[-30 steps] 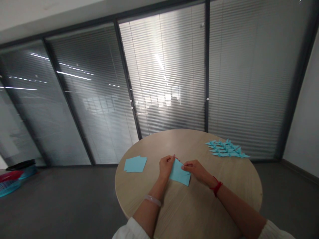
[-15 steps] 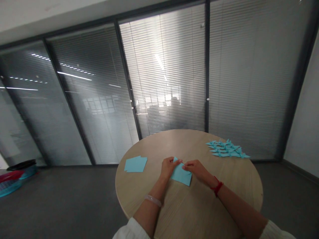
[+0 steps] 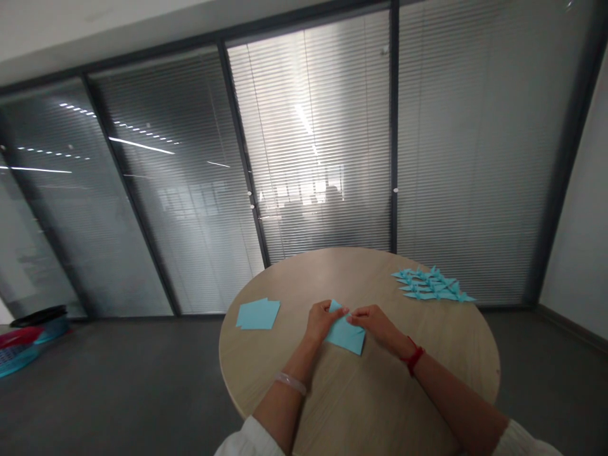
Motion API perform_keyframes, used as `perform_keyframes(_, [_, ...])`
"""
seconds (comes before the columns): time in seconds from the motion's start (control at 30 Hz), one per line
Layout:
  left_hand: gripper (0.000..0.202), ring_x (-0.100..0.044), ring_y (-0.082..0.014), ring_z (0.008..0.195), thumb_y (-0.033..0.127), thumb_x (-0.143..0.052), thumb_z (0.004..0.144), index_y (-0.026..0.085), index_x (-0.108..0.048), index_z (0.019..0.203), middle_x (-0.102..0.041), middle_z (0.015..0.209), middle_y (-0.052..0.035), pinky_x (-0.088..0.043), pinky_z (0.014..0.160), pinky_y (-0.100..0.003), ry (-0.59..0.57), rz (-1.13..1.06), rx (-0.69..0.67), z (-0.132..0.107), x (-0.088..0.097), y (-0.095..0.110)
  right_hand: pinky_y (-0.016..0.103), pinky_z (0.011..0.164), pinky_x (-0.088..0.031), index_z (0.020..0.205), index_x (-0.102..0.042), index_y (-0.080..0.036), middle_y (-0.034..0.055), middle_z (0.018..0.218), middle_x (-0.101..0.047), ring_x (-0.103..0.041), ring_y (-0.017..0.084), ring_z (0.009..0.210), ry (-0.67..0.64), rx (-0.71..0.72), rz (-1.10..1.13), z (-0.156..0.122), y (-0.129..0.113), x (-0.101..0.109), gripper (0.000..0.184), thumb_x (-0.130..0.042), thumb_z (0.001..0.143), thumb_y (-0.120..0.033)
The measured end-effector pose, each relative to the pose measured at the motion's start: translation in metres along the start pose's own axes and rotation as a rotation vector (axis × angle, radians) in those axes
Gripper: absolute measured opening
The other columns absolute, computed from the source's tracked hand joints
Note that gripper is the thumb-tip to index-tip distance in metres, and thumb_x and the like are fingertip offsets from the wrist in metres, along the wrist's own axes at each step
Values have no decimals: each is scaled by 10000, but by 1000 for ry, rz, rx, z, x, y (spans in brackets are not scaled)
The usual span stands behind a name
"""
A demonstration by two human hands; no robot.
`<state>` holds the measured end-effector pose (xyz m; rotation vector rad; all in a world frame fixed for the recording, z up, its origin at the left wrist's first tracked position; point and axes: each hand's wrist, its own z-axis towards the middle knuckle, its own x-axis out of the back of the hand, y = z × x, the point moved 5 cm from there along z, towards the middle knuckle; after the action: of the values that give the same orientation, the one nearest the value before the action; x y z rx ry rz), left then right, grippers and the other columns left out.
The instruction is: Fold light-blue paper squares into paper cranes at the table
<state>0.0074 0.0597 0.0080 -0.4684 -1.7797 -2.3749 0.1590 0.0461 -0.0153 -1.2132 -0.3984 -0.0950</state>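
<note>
The left hand (image 3: 323, 320) and right hand (image 3: 373, 322) pinched a folded sheet of blue origami paper (image 3: 346, 337) between their fingers, low in the frame's centre on the round wooden surface (image 3: 365, 405).

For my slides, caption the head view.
Left hand and right hand hold blue origami paper on a round wooden table between loose sheets and paper cranes.

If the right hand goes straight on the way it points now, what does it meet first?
The folded blue paper, which its fingertips seem to touch; just beyond are the left hand's fingers.
</note>
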Motion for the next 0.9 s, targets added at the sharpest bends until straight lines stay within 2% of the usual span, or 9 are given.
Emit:
perform_keyframes(0.2, [483, -299, -64, 443, 528, -726, 503, 168, -402, 497, -332, 465, 67, -191, 431, -212, -11, -4, 22, -1, 0, 1, 226, 520, -306, 604, -654, -113, -7, 519, -504, -401, 107, 519, -25, -16, 39, 0, 2, -1, 394, -609, 673, -498])
perform_keyframes(0.47, [472, -297, -59, 435, 512, -723, 501, 170, -397, 492, -334, 464, 67, -202, 425, -208, -12, -11, 33, -5, 0, 8, 227, 520, -303, 593, -639, -117, -18, 509, -486, -388, 102, 512, -37, -26, 53, 0, 3, -1, 393, -618, 676, -501])
perform_keyframes(0.77, [491, -291, -58, 448, 548, -709, 519, 164, -403, 502, -318, 472, 66, -175, 437, -209, -10, 4, 20, 2, 0, -5, 222, 513, -292, 600, -635, -113, -26, 506, -464, -369, 95, 509, -46, -10, 67, -1, 1, -2, 396, -609, 690, -497])
perform_keyframes(0.9, [491, -290, -59, 454, 550, -708, 520, 163, -408, 504, -323, 479, 65, -176, 438, -209, -20, 2, -3, 2, -1, -5, 221, 502, -288, 568, -625, -126, -27, 488, -448, -354, 95, 501, -48, 9, 5, -1, -2, -1, 397, -600, 691, -503])
